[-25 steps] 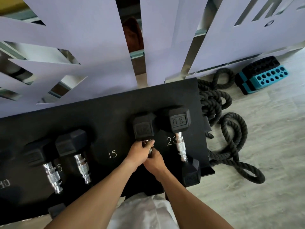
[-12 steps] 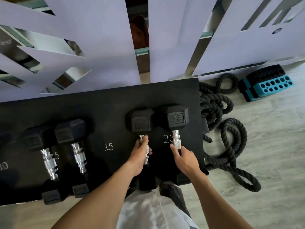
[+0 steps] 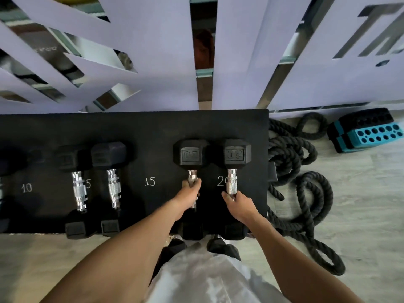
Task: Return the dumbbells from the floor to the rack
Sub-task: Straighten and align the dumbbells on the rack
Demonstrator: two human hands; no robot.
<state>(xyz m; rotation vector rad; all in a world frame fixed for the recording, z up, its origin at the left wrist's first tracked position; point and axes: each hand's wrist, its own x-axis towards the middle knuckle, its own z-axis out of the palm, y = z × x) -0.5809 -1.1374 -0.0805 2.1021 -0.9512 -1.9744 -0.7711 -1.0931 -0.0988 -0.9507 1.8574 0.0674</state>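
left hand (image 3: 189,196): fingers are curled around the chrome handle of the left 20 dumbbell (image 3: 191,157)
right hand (image 3: 239,204): grips the near part of the handle of the right 20 dumbbell (image 3: 235,155)
both 20 dumbbells: lying side by side on the black rack (image 3: 142,132), close to its right edge
other dumbbells (image 3: 96,160): one pair further left on the rack, beside the chalk mark 15
floor: a black rope (image 3: 303,193) in coils right of the rack, and teal blocks (image 3: 369,134) behind it

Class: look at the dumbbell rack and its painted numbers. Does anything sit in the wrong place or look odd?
Yes. The left 20 dumbbell, gripped by the left hand, sits between the painted 15 and 20, left of its label. Beside the rack, a battle rope sprawls loosely on the floor.
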